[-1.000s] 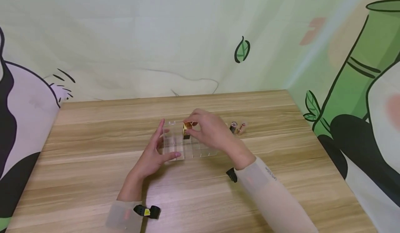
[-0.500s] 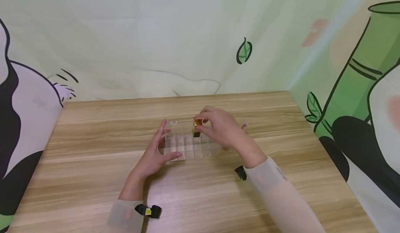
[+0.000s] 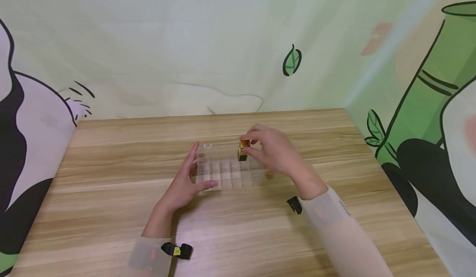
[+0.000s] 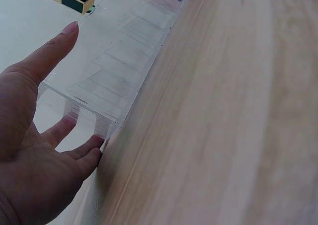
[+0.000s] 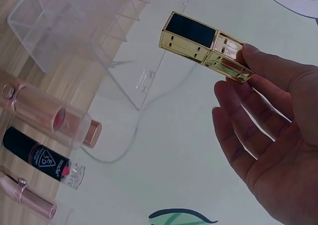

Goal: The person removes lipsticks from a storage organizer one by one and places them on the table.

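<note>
A gold and black square lipstick (image 3: 242,155) hangs above the clear divided organizer box (image 3: 225,178) in the head view. My right hand (image 3: 273,151) pinches one end of it between thumb and fingers. In the right wrist view the lipstick (image 5: 191,32) shows its dark panel and gold casing, tilted in the fingertips. At the box's left end, my left hand (image 3: 181,188) is spread, its thumb at the near corner. Some fingers touch the clear end wall in the left wrist view, where the box (image 4: 112,78) sits on the wood.
Beyond the box's right end, a rose-gold tube (image 5: 37,106), a black lipstick (image 5: 37,155) and a smaller rose-gold lipstick (image 5: 30,194) lie side by side. The wooden table (image 3: 122,157) meets a printed wall cloth (image 3: 148,62) at the back.
My right hand has moved right along the box with the lipstick, now covering the lipsticks at the right in the head view. My left hand has kept its place on the box.
</note>
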`<state>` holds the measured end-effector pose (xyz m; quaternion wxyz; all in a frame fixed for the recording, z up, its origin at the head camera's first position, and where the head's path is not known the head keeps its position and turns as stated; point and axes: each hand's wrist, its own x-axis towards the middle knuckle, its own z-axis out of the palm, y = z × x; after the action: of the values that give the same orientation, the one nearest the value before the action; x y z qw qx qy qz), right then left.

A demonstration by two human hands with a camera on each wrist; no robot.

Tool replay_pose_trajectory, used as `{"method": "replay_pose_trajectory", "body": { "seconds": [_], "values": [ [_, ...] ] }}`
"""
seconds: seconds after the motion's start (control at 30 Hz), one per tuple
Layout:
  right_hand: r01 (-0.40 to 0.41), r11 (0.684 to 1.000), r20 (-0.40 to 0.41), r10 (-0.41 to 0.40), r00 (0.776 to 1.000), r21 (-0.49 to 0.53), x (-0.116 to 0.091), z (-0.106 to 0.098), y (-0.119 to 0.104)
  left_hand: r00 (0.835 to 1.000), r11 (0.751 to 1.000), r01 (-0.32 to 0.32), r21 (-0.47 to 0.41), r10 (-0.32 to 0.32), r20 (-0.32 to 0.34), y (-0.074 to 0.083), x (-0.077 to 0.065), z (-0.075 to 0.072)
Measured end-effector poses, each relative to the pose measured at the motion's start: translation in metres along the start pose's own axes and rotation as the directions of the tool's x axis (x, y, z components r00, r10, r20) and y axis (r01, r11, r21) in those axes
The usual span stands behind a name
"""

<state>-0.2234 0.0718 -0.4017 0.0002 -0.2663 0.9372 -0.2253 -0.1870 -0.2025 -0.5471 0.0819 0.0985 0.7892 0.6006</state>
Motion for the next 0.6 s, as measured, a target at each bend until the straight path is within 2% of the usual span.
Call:
{"method": "replay_pose_trajectory", "body": {
  "seconds": [0.37, 0.6],
  "values": [
    [0.016, 1.000, -0.029, -0.016, 0.999, 0.015, -0.007, -0.007, 0.013, 1.000, 1.000, -0.007, 0.001, 0.007, -0.007, -0.002, -0.002, -0.002],
    [0.000, 1.000, -0.041, 0.001, 0.999, 0.021, -0.015, -0.013, 0.023, 1.000, 1.000, -0.002, 0.003, 0.002, -0.005, -0.002, -0.002, -0.002]
  ]
}}
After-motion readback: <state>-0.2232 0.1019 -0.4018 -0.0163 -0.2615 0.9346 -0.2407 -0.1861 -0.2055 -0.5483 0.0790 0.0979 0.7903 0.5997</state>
